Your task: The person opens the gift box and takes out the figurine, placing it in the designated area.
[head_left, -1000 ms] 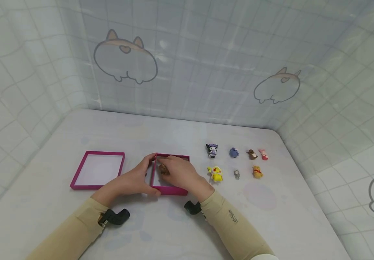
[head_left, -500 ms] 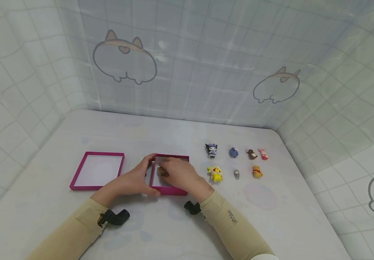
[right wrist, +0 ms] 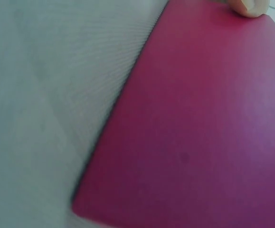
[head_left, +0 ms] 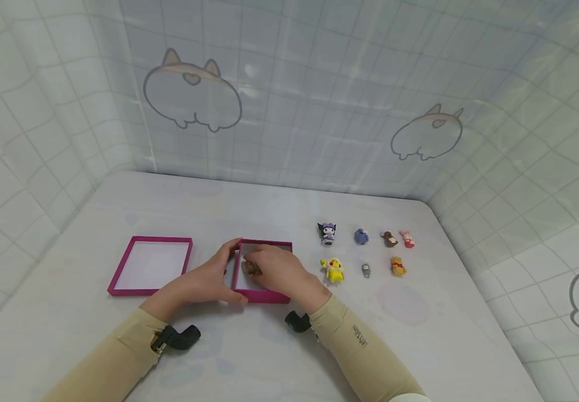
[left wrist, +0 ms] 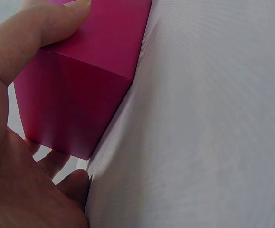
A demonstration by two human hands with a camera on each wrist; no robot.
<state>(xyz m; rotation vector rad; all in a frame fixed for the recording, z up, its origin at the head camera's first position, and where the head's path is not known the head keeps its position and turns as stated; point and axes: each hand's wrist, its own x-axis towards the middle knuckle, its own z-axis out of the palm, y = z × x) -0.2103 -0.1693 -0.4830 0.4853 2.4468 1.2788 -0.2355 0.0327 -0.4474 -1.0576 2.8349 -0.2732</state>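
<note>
A magenta open-topped box (head_left: 264, 297) with a pale inside stands mid-table. My left hand (head_left: 201, 283) grips its left end: the thumb lies on the front wall and the fingers reach round the side toward the back, as the left wrist view shows on the box (left wrist: 73, 102). Reaching into the box from the right, my right hand (head_left: 281, 272) pinches a small brown figurine (head_left: 252, 268) near the left inner wall; its fingertips partly cover the figurine. In the right wrist view the box's outer wall (right wrist: 184, 142) fills much of the frame.
Left of the box lies a shallow magenta-edged lid (head_left: 135, 292). Several small figurines stand or lie to the right, among them a black-and-purple one (head_left: 327, 233), a yellow one (head_left: 334, 271), a blue one (head_left: 362, 237), a grey one (head_left: 366, 270) and an orange bear (head_left: 397, 266).
The brown figurine has shifted slightly toward the front of the box between my right fingers. My left hand and the box have stayed put.
</note>
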